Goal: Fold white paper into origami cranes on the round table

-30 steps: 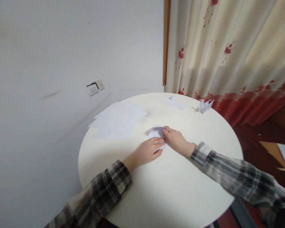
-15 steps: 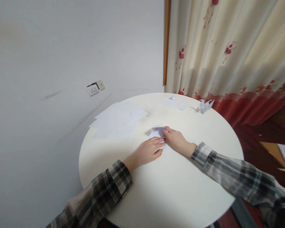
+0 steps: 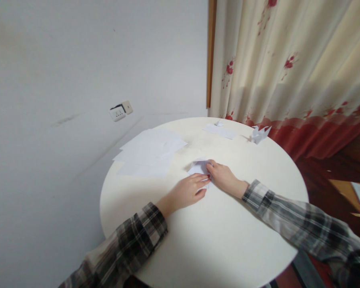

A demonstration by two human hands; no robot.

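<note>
A small folded sheet of white paper (image 3: pixel 197 168) lies on the round white table (image 3: pixel 216 236), partly covered by both hands. My right hand (image 3: pixel 226 177) pinches its right edge, which curls up between thumb and fingers. My left hand (image 3: pixel 187 191) rests across the near part of the paper, fingers stretched out and thumb apart, pressing it down. The fingertips of the two hands almost meet at the paper's right side. The near corner of the paper peeks out between my left fingers and thumb.
Loose white sheets (image 3: pixel 150 147) overlap at the table's left. A folded paper crane (image 3: pixel 259 135) stands at the back right. Near the far edge are a tiny paper figure (image 3: pixel 219 123) and a paper piece (image 3: pixel 220 131). Wall and curtain (image 3: pixel 276 80) border the table.
</note>
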